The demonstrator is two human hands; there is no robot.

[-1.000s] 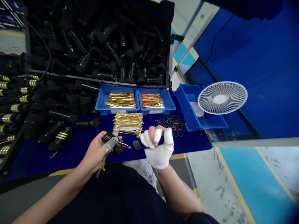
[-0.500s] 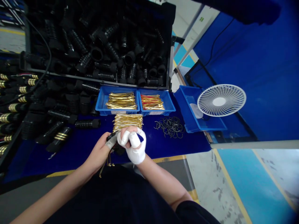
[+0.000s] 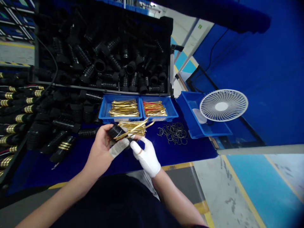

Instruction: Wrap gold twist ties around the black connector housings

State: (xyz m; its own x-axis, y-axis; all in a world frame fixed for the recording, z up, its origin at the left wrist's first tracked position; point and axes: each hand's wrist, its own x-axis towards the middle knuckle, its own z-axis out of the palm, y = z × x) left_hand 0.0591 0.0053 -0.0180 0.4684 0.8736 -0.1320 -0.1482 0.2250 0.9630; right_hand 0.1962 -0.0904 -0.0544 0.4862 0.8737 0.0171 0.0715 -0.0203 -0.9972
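My left hand (image 3: 101,148), with a white cover on its thumb, is closed around a black ribbed sleeve (image 3: 116,130). Several thin gold strips (image 3: 132,130) run from the sleeve toward the upper right, their ends fanned out. At the sleeve's right end, my right hand (image 3: 147,156), in a white partial glove, has its fingers closed on a dark part of the piece; the exact contact is hidden. Just behind both hands lies a pile of gold strips (image 3: 142,129) on the blue cloth, partly covered by the strips in front.
Blue trays hold gold strips (image 3: 124,108) and red-and-gold strips (image 3: 154,108). Black rings (image 3: 174,133) lie to the right, near a white fan (image 3: 222,106) and a blue bin (image 3: 218,130). Behind stands a black crate (image 3: 169,76) of ribbed sleeves; gold-banded parts (image 3: 20,118) lie left.
Both hands have turned and moved slightly apart, bringing the ribbed sleeve into view. Gold strips that hung below the hands now point to the upper right. The camera view has shifted a little.
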